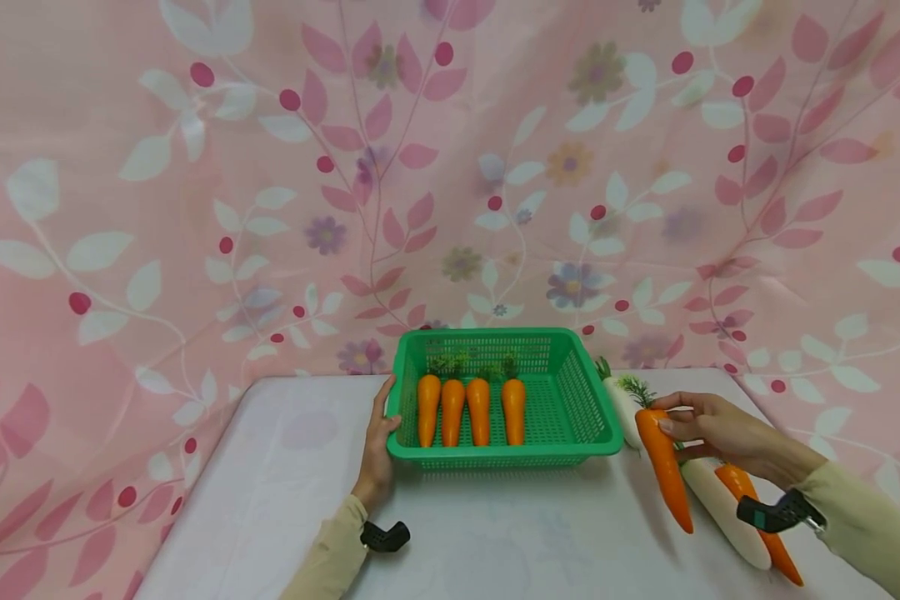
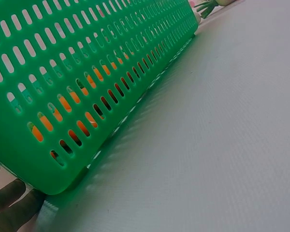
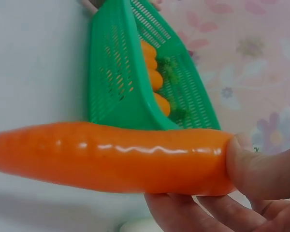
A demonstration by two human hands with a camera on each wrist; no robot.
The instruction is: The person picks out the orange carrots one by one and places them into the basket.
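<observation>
A green plastic basket (image 1: 579, 404) stands on the white table and holds several orange carrots (image 1: 466, 409) side by side. My left hand (image 1: 378, 446) rests against the basket's left front corner (image 2: 36, 171), fingers along its side. My right hand (image 1: 712, 429) grips another carrot (image 1: 663, 467) near its leafy top, just right of the basket; in the right wrist view this carrot (image 3: 111, 157) fills the frame with my thumb (image 3: 253, 166) on it.
Two white radishes (image 1: 723, 508) (image 1: 621, 402) and one more carrot (image 1: 772, 540) lie on the table (image 1: 285, 483) under and beside my right hand. A pink floral cloth (image 1: 450, 167) hangs behind the table.
</observation>
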